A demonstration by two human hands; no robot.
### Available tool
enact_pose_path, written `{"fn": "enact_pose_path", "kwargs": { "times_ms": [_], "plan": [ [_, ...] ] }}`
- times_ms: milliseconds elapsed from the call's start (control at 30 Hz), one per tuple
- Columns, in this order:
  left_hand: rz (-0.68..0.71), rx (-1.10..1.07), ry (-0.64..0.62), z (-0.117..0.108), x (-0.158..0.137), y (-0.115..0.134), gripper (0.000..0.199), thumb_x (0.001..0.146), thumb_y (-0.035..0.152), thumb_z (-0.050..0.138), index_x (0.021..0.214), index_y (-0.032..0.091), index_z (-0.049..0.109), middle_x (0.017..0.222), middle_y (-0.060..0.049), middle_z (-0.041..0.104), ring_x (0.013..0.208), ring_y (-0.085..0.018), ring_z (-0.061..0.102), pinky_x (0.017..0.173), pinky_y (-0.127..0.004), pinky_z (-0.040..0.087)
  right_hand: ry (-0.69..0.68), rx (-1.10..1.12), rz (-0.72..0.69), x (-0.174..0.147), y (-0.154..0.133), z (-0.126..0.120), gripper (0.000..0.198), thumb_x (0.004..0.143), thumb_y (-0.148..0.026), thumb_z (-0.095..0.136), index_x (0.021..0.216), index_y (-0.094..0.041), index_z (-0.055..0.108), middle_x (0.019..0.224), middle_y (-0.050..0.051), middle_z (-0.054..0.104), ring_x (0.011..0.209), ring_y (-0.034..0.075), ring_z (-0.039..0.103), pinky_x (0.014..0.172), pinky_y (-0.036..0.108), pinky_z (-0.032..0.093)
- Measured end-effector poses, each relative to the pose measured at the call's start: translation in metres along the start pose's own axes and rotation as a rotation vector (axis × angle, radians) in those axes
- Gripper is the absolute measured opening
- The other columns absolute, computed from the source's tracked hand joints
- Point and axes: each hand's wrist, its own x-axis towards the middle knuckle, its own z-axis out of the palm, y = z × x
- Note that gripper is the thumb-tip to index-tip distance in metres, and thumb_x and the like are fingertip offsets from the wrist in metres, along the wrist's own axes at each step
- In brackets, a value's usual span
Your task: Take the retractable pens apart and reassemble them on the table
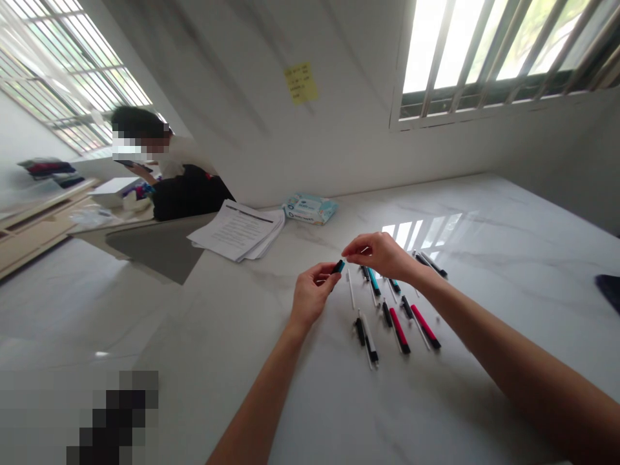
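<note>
White marbled tabletop (334, 413) forms the work surface, set against a wall with a barred window (484, 51) at the upper right. One black-and-blue pen piece (341, 266) is located above the tabletop, at the fingertips of the left hand (312, 287). Its upper end points toward the right hand (375, 253).

One thin white refill (351, 290) lies just beside the left hand. Further pen parts lie in rows beneath and near the right forearm: a blue barrel (373, 282), two red barrels (398, 329) and one white barrel (369, 336). Black-and-grey pen parts (434, 264) lie beyond the right forearm, which partly obstructs the view of that row. Papers (237, 231) and a wipes packet (310, 209) rest near the wall, well apart from the pens. Another person (188, 174) is at the far left.

Left hand: fingers curled, thumb and fingers closed on the pen piece. Right hand: thumb and index fingertips pinched close to the piece's upper end; whether they grip a small part cannot be determined. Both forearms extend forward and converge at the piece.
</note>
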Motion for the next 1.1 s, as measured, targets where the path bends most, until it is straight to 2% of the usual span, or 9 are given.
{"fn": "enact_pose_path", "kwargs": {
  "times_ms": [167,367,467,533,633,700,867,1000,1100],
  "plan": [
    [-0.018,-0.038,-0.010,0.001,-0.001,0.004,0.029,0.073,0.037,0.084,0.097,0.019,0.082,0.089,-0.006,0.078,0.073,-0.017,0.065,0.067,-0.028,0.049,-0.031,-0.055,-0.030,0.000,-0.003,0.004,0.017,0.088,-0.027,0.071,0.099,-0.021,0.083,0.094,0.005,0.079,0.081,0.017,0.071,0.079,0.028,0.056],
    [-0.038,-0.171,0.029,0.000,-0.001,0.008,0.033,0.069,0.037,0.087,0.096,0.018,0.081,0.093,-0.007,0.078,0.076,-0.017,0.065,0.071,-0.029,0.050,-0.032,-0.064,-0.031,-0.002,-0.009,0.000,0.027,0.093,-0.026,0.063,0.114,-0.022,0.079,0.086,0.002,0.077,0.076,0.015,0.068,0.075,0.026,0.053],
    [-0.029,-0.217,0.087,-0.001,0.000,0.008,0.037,0.068,0.036,0.089,0.098,0.017,0.080,0.092,-0.006,0.078,0.079,-0.017,0.065,0.074,-0.029,0.050,-0.003,-0.319,0.028,-0.004,-0.010,0.002,0.018,0.092,-0.027,0.065,0.098,-0.022,0.081,0.080,0.004,0.076,0.074,0.017,0.068,0.072,0.028,0.051],
    [-0.022,-0.229,0.112,-0.003,0.001,0.007,0.038,0.068,0.036,0.089,0.099,0.017,0.079,0.090,-0.005,0.077,0.079,-0.017,0.065,0.076,-0.029,0.050,-0.072,-0.518,0.119,-0.007,-0.011,0.008,0.018,0.091,-0.033,0.068,0.089,-0.021,0.081,0.079,0.007,0.076,0.073,0.020,0.069,0.069,0.030,0.049],
    [-0.011,-0.230,0.131,-0.003,0.002,0.006,0.037,0.068,0.035,0.088,0.099,0.017,0.078,0.092,-0.005,0.077,0.081,-0.017,0.065,0.076,-0.029,0.050,-0.211,-0.708,0.243,-0.014,-0.014,0.025,0.025,0.091,-0.042,0.069,0.089,-0.019,0.081,0.084,0.014,0.077,0.076,0.026,0.072,0.067,0.032,0.050],
    [-0.004,-0.228,0.135,-0.003,0.002,0.006,0.036,0.068,0.035,0.088,0.099,0.017,0.078,0.092,-0.006,0.077,0.081,-0.017,0.065,0.076,-0.029,0.050,-0.257,-0.774,0.271,-0.019,-0.019,0.037,0.027,0.092,-0.042,0.068,0.093,-0.018,0.080,0.089,0.017,0.077,0.080,0.030,0.074,0.068,0.034,0.052],
    [0.004,-0.234,0.142,-0.004,0.003,0.006,0.037,0.068,0.035,0.087,0.099,0.017,0.078,0.091,-0.006,0.077,0.081,-0.018,0.065,0.075,-0.030,0.050,-0.264,-0.835,0.290,-0.025,-0.026,0.057,0.026,0.091,-0.040,0.069,0.098,-0.017,0.079,0.095,0.020,0.077,0.090,0.033,0.076,0.074,0.035,0.055],
    [0.012,-0.218,0.150,-0.005,0.004,0.005,0.035,0.069,0.034,0.086,0.099,0.018,0.078,0.091,-0.005,0.076,0.082,-0.018,0.065,0.075,-0.029,0.051,-0.261,-0.833,0.318,-0.025,-0.025,0.058,0.024,0.091,-0.037,0.070,0.102,-0.018,0.079,0.097,0.019,0.077,0.093,0.031,0.076,0.077,0.033,0.056],
    [0.017,-0.197,0.159,-0.006,0.005,0.004,0.033,0.070,0.033,0.085,0.098,0.018,0.078,0.092,-0.005,0.076,0.082,-0.017,0.065,0.075,-0.029,0.051,-0.271,-0.850,0.315,-0.024,-0.025,0.057,0.021,0.092,-0.028,0.066,0.102,-0.016,0.079,0.097,0.021,0.077,0.092,0.033,0.077,0.074,0.034,0.056]
  ]
}}
